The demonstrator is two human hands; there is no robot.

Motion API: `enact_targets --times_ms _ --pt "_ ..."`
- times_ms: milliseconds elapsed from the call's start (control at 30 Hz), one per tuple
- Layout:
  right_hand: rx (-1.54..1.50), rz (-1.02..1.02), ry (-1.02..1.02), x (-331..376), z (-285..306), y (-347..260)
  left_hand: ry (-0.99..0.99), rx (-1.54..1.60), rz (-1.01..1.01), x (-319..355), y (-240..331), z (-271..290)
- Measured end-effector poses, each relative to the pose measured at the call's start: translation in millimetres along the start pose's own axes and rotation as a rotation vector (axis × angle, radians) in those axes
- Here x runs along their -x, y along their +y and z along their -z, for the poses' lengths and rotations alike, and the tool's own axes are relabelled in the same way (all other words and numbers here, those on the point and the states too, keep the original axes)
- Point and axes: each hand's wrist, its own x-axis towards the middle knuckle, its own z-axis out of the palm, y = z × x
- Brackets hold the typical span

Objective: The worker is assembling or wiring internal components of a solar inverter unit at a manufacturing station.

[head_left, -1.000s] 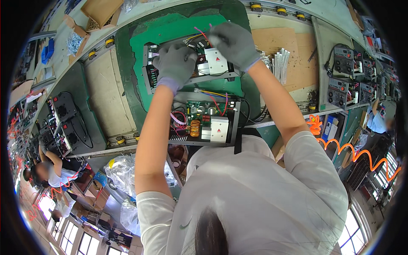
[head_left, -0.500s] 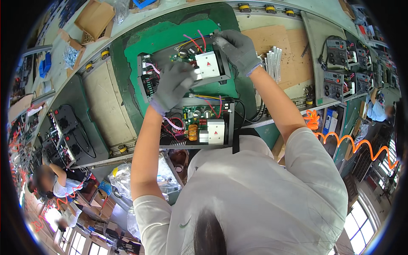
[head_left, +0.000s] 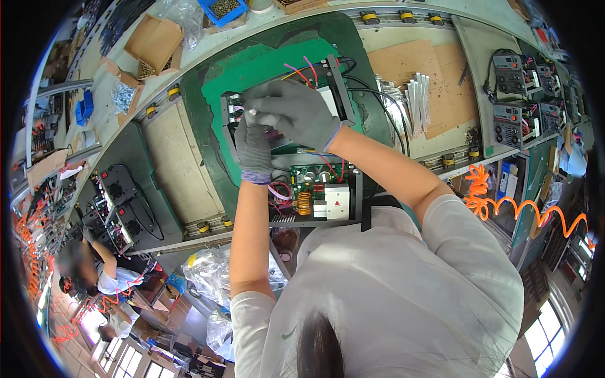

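Both my hands wear grey gloves and meet above the left part of the far open device chassis (head_left: 343, 94). My left hand (head_left: 253, 148) points away from me with its fingers closed. Reaching across from the right, my right hand (head_left: 299, 113) has its fingers bent against the left fingertips. A small white piece (head_left: 253, 112) shows where the fingertips meet; its kind is too small to tell. The hands hide much of the far chassis's circuit board. Nearer me, a second open chassis (head_left: 357, 195) shows a green circuit board, a copper-coloured coil (head_left: 304, 203) and a white block (head_left: 337, 200).
A green mat (head_left: 208, 82) lies under the far chassis. Metal strips (head_left: 417, 104) rest on cardboard to the right, near black cables (head_left: 384, 94). Finished-looking devices (head_left: 513, 120) stand farther right. Boxes of small parts (head_left: 151, 47) sit at the far left. An orange coiled hose (head_left: 504, 205) hangs at right.
My right hand has left the far chassis's right end and moved left to join my left hand. The left hand has turned, its fingers now closed. The view has shifted slightly.
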Motion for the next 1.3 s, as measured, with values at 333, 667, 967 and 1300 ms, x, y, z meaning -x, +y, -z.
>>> enact_targets --times_ms 333,667,967,1300 --pt "0.347 -0.375 -0.526 -50 -61 58 0.375 -1.082 -0.096 -26 -5 39" --pt "0.621 -0.123 -0.849 -77 -89 64 0.189 -0.707 0.029 -28 -19 42" --pt "0.647 -0.193 -0.878 -98 -92 67 0.195 -0.743 0.056 -28 -15 39" --pt "0.688 -0.298 -0.813 -99 -97 42 0.199 -0.695 0.070 -27 -10 38"
